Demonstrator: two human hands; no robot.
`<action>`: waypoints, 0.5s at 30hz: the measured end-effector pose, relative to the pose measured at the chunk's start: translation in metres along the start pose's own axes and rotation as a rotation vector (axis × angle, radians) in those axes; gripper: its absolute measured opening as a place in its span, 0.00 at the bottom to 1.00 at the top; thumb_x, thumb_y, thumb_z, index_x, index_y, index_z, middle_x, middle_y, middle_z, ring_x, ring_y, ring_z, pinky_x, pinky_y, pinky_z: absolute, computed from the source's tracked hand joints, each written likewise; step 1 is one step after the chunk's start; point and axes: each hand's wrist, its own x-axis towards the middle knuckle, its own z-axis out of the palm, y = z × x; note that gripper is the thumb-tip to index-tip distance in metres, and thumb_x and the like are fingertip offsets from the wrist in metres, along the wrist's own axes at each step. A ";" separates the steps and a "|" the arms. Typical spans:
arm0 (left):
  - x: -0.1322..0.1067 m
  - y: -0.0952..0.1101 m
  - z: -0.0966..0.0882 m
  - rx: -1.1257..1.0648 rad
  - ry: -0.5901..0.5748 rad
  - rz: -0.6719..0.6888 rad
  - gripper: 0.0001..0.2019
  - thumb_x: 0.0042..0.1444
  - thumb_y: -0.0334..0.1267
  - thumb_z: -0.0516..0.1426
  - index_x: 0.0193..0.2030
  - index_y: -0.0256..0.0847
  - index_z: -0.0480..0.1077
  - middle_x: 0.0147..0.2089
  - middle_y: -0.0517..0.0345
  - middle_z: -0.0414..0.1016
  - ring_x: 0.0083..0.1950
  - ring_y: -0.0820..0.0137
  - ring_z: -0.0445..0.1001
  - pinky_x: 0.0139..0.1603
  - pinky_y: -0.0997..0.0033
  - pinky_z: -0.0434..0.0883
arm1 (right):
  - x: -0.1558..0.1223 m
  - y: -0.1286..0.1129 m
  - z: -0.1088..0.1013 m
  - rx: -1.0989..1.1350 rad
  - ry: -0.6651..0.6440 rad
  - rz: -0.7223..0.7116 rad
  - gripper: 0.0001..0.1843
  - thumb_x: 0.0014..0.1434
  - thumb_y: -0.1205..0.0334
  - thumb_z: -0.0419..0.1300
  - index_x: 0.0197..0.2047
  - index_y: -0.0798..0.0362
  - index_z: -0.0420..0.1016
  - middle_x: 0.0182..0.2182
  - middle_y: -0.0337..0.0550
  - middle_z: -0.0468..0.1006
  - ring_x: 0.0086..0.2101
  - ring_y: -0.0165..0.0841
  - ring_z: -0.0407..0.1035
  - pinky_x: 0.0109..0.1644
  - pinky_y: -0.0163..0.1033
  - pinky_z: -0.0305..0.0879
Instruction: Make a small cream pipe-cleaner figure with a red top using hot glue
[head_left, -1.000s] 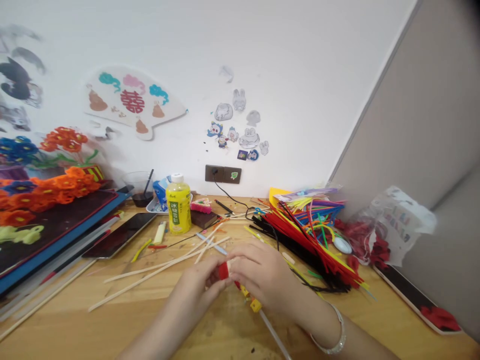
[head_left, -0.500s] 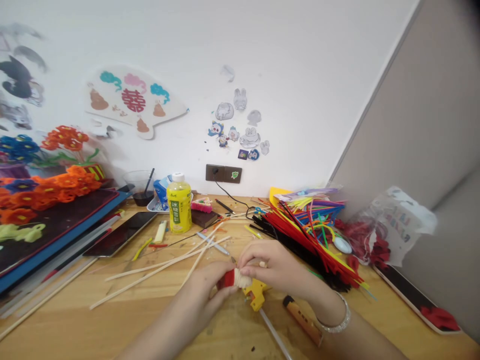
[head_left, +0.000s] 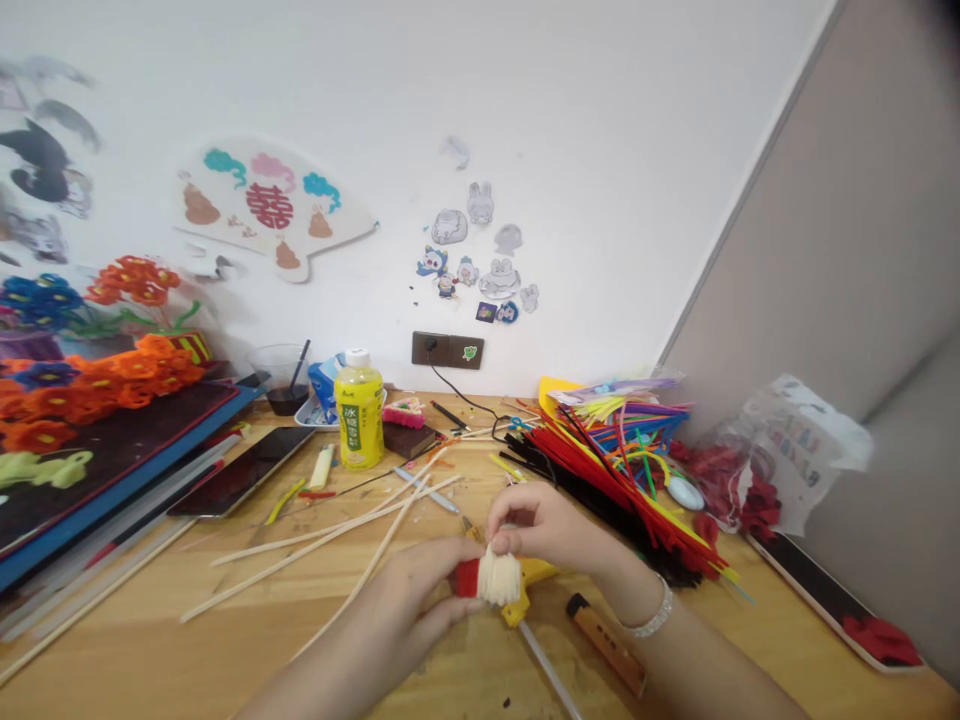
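Note:
My left hand grips a small cylinder wound with fuzzy stem, its red end between thumb and fingers. The cream-coloured winding faces right. From above, my right hand pinches at the top edge of that cream part, thumb and forefinger pressed together. Partly hidden behind both lies a yellow glue gun, a clear glue stick running out of it toward me. A brown tube-like object with a black end rests beside my right wrist.
Cream stems cross the table on the left. Behind are a yellow bottle, a cup with dark liquid and a phone. Coloured pipe cleaners are heaped at right, beside a plastic bag.
The wound piece has shifted slightly right and turned, showing more of its cream winding. My right hand has moved a little right, still pinching at its top.

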 end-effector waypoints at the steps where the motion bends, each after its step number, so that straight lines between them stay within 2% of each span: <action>1: 0.000 0.001 0.000 -0.015 -0.001 0.008 0.08 0.51 0.33 0.58 0.40 0.44 0.72 0.38 0.57 0.79 0.39 0.65 0.75 0.41 0.73 0.69 | 0.001 0.003 0.001 0.033 0.006 0.019 0.20 0.41 0.48 0.68 0.24 0.57 0.71 0.20 0.35 0.71 0.22 0.25 0.63 0.26 0.31 0.60; 7: 0.001 0.002 -0.002 -0.129 0.047 0.039 0.11 0.51 0.31 0.58 0.42 0.46 0.71 0.38 0.60 0.79 0.40 0.68 0.76 0.42 0.75 0.70 | 0.005 0.011 0.004 0.100 0.000 0.072 0.24 0.38 0.44 0.68 0.22 0.57 0.67 0.19 0.33 0.68 0.20 0.22 0.60 0.24 0.29 0.56; 10: 0.000 0.000 -0.001 -0.076 0.081 0.064 0.13 0.52 0.31 0.58 0.45 0.49 0.71 0.41 0.59 0.80 0.42 0.66 0.76 0.43 0.74 0.70 | 0.006 0.012 0.004 0.125 -0.012 0.091 0.25 0.38 0.42 0.67 0.23 0.57 0.67 0.18 0.32 0.67 0.19 0.22 0.58 0.22 0.28 0.54; 15: -0.001 -0.001 0.000 0.003 0.129 0.101 0.12 0.52 0.34 0.58 0.44 0.47 0.73 0.41 0.56 0.81 0.41 0.65 0.77 0.43 0.73 0.70 | 0.005 0.014 0.004 0.154 -0.033 0.111 0.26 0.39 0.41 0.66 0.24 0.58 0.67 0.18 0.32 0.66 0.18 0.21 0.58 0.20 0.27 0.50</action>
